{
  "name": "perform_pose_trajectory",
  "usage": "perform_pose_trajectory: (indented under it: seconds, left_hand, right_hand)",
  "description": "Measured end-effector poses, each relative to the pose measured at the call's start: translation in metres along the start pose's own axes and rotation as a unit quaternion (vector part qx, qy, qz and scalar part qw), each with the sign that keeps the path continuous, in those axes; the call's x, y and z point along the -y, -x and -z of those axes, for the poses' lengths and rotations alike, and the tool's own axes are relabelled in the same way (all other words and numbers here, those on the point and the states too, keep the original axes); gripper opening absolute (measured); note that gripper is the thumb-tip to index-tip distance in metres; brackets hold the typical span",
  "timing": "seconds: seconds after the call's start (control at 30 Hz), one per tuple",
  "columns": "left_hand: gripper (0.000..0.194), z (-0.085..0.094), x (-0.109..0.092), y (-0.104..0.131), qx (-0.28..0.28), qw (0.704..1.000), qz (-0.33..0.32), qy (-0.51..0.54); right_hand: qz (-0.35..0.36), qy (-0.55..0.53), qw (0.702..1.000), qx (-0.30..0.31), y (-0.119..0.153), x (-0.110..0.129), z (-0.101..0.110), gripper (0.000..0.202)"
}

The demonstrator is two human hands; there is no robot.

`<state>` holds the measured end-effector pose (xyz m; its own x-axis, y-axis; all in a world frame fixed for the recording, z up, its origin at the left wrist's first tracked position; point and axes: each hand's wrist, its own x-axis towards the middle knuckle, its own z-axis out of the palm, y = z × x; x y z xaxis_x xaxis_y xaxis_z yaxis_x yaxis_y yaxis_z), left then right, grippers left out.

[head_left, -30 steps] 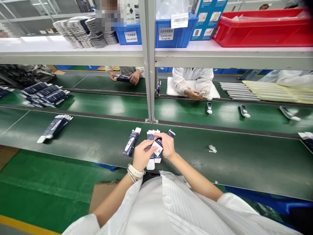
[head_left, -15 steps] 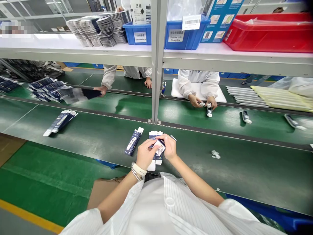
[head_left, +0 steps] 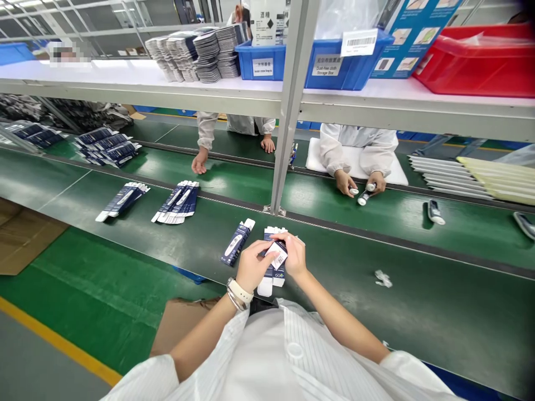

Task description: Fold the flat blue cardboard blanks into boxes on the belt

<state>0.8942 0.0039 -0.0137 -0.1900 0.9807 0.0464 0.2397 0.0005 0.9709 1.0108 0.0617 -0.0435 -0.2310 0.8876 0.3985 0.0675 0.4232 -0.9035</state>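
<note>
Between both hands I hold a small dark-blue carton [head_left: 277, 255], its white end with a printed code facing up at me. My left hand [head_left: 251, 266] closes on it from the left, the thumb lying against the white end. My right hand [head_left: 296, 257] wraps its far right side with the fingers bent. Flat dark-blue cartons with white flaps [head_left: 266, 286] lie on the green belt right under my hands, partly covered by them. Just left of my hands is another blue carton [head_left: 237, 243] with a white device pictured on it.
Fanned carton stacks [head_left: 178, 201] lie farther left on the near belt [head_left: 334, 267]. A crumpled white scrap [head_left: 383, 278] is to the right. A metal post [head_left: 289, 122] rises ahead to a shelf with blue bins [head_left: 261, 65]. Opposite, a co-worker's hands [head_left: 346, 182] hold white-and-dark devices.
The view has turned slightly left. A co-worker's hand across the belt has let go of a bunch of cartons, which now lies on the near belt. My hands keep their grip on the carton.
</note>
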Motion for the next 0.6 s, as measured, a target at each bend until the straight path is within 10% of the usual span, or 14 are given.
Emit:
perform_pose_trajectory:
  seconds: [0.2,0.4,0.6]
  left_hand:
    - [0.064,0.028,0.013,0.008,0.043,0.99,-0.052,-0.126]
    - [0.044,0.093,0.103,-0.01,-0.344,0.93,0.131,-0.026]
    - [0.015,0.127,0.176,-0.011,-0.335,0.906,0.251,-0.06]
  right_hand:
    - [-0.007,0.032,0.993,0.115,-0.016,-0.003,-0.016,0.04]
    - [-0.212,0.23,0.95,-0.025,0.0,-0.063,-0.027,0.061]
    - [-0.426,0.35,0.826,0.12,0.063,-0.124,-0.034,0.079]
